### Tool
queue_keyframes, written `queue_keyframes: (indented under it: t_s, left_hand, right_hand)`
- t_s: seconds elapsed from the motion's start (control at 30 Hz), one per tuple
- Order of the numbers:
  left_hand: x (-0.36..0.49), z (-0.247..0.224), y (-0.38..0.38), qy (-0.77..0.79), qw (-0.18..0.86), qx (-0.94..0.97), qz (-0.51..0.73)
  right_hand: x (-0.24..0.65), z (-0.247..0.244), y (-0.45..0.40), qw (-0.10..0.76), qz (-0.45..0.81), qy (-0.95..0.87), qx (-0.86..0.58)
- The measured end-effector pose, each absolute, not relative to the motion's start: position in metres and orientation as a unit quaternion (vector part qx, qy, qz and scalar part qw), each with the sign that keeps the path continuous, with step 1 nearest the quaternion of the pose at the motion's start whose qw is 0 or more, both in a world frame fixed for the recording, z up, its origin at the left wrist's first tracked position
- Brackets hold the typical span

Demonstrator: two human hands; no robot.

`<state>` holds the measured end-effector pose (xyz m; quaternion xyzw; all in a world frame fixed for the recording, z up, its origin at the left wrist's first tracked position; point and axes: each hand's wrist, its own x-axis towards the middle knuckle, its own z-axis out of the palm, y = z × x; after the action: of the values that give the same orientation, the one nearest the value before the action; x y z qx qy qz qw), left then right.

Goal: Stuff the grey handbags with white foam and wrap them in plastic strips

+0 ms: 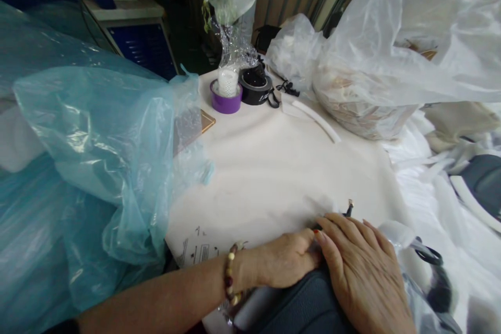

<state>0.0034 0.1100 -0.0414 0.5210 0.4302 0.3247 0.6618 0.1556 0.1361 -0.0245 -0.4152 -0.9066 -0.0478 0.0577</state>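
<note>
In the head view, the dark blue-grey piece sits at the bottom, on the near side of the white table. Its visible part points up and away from the wearer, toward the hands; the lower frame edge cuts it off, so its long axis cannot be told. White lettering on the black tape roll is too small to read surely, as is the black print at the table's left edge. The piece lies below the left hand and partly under the right hand. The left fingers curl at its upper edge, tips hidden; the right lies palm down, fingers extended. Whether either clasps it, I cannot tell
</note>
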Motion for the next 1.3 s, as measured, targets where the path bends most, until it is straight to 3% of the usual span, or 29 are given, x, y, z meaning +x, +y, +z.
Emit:
queue_keyframes:
  t_s: [0.3, 0.6, 0.7, 0.77, 0.9, 1.0, 1.23, 1.3]
  left_hand:
    - [-0.07, -0.036, 0.022, 0.436, 0.554, 0.681, 0.198]
    - [-0.051, -0.054, 0.052, 0.301, 0.407, 0.833, 0.225]
    - [-0.037, -0.062, 0.054, 0.336, 0.367, 0.83, 0.251]
    - [-0.026, -0.063, 0.054, 0.416, 0.398, 0.773, 0.265]
    - [-0.004, -0.051, 0.06, 0.592, 0.579, 0.495, 0.264]
    - [0.003, -0.045, 0.064, 0.633, 0.645, 0.345, 0.255]
    - [-0.015, -0.061, 0.06, 0.469, 0.547, 0.609, 0.33]
    - [-0.015, -0.062, 0.061, 0.459, 0.56, 0.607, 0.328]
  right_hand:
    - [0.151, -0.021, 0.135, 0.064, -0.031, -0.898, -0.434]
    - [0.151, -0.02, 0.134, 0.083, -0.006, -0.894, -0.441]
    - [0.151, -0.021, 0.134, 0.085, 0.006, -0.892, -0.443]
    - [0.152, -0.021, 0.134, 0.086, 0.016, -0.891, -0.445]
    - [0.151, -0.021, 0.135, 0.086, 0.022, -0.891, -0.446]
    - [0.149, -0.019, 0.135, 0.084, 0.025, -0.89, -0.447]
    - [0.148, -0.018, 0.133, 0.085, 0.037, -0.888, -0.451]
    - [0.148, -0.018, 0.133, 0.084, 0.038, -0.887, -0.452]
